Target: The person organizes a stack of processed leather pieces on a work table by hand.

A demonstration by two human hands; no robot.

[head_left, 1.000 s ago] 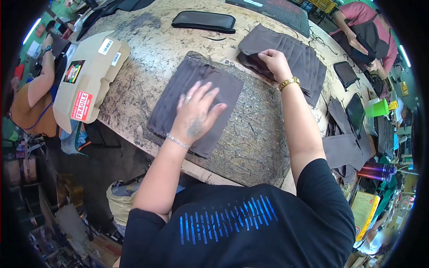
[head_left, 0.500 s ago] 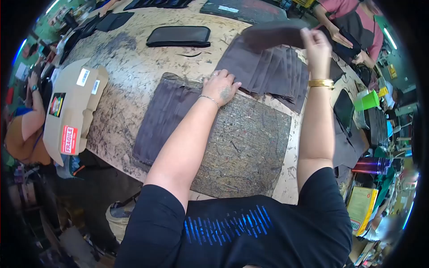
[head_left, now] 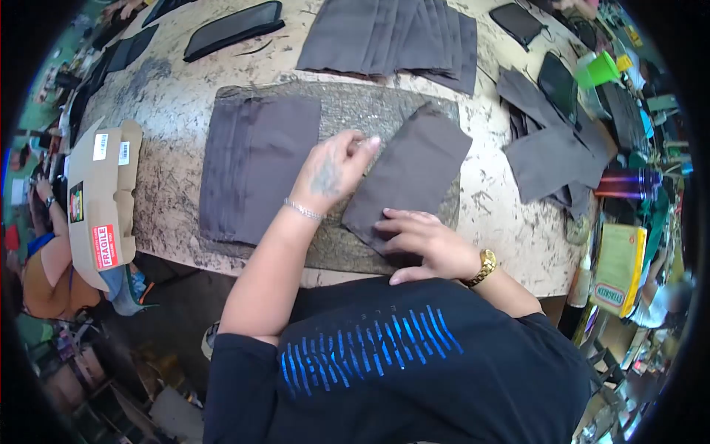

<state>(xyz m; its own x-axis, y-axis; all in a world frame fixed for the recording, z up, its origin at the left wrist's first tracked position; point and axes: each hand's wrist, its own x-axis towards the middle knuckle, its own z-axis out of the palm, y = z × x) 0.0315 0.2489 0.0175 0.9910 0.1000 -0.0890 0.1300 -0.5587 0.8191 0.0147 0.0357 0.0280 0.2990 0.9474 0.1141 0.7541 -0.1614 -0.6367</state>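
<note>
A loose dark brown fabric piece (head_left: 414,170) lies slanted on a worn, speckled board (head_left: 347,251). My right hand (head_left: 429,244) rests on its lower edge, fingers stretched out and spread. Just left of that piece, my left hand (head_left: 333,174) hovers over the board with its fingers curled in and the thumb near the index finger. Whatever it may hold is hidden. Under and beside my left wrist, overlapping dark brown fabric pieces (head_left: 259,163) cover the left part of the board.
Beyond the board is a fanned stack of fabric pieces (head_left: 384,37). A black zippered case (head_left: 233,29) lies at the far left. More fabric pieces (head_left: 555,163), a green cup (head_left: 595,70) and a purple tumbler (head_left: 629,183) are at right. A cardboard box (head_left: 96,200) stands left, near another person.
My right hand has come from the far stack down to the board, bringing a fabric piece now lying there. My left hand has lifted and curled. The view has shifted.
</note>
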